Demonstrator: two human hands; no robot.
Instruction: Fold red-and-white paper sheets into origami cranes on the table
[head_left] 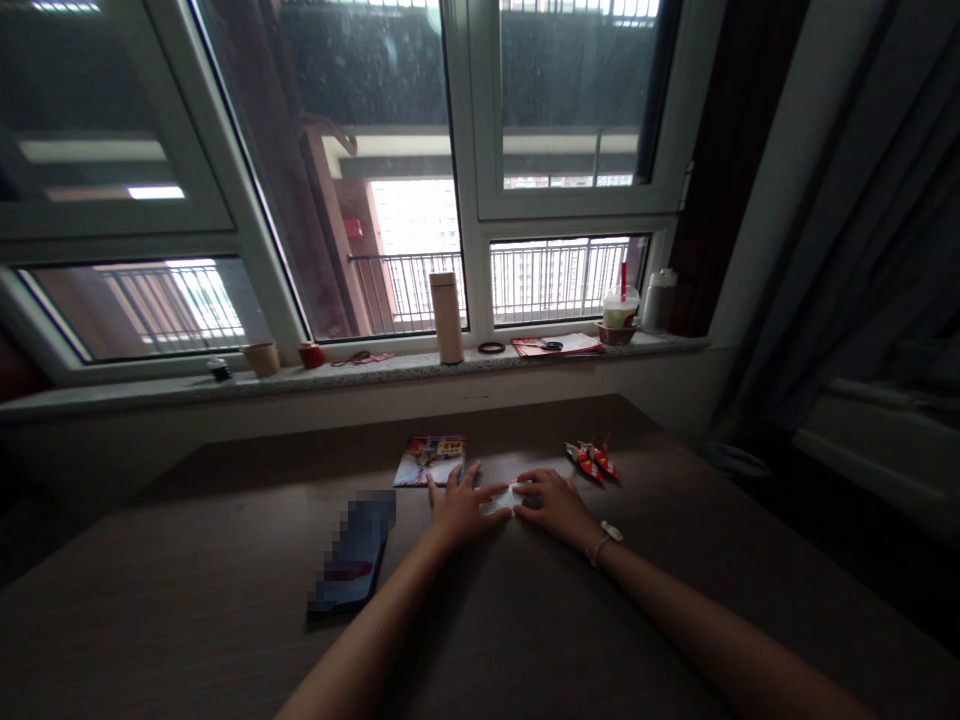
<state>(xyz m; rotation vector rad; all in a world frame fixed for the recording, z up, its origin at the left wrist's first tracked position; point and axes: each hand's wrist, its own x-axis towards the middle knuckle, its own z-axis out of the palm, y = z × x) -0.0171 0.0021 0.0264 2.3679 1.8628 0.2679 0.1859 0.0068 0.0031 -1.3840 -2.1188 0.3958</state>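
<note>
A small piece of white paper [496,500] with red print lies on the brown table in front of me. My left hand [459,512] has thumb and forefinger on its left part, with the other fingers spread toward a printed sheet or booklet [424,462]. From the right, my right hand [559,508] holds the paper's other end between thumb and fingers, a bracelet on its wrist. Much of the paper is hidden under the fingers. Beyond the right hand sit several red and white folded paper pieces [592,461].
Left of my forearm lies a dark phone-like object [356,555], partly pixelated. On the windowsill [375,372] stand a beige flask [447,318], a brown cup [262,358], a lidded cup with a red straw [619,308], and scissors [552,346] on red papers [574,345].
</note>
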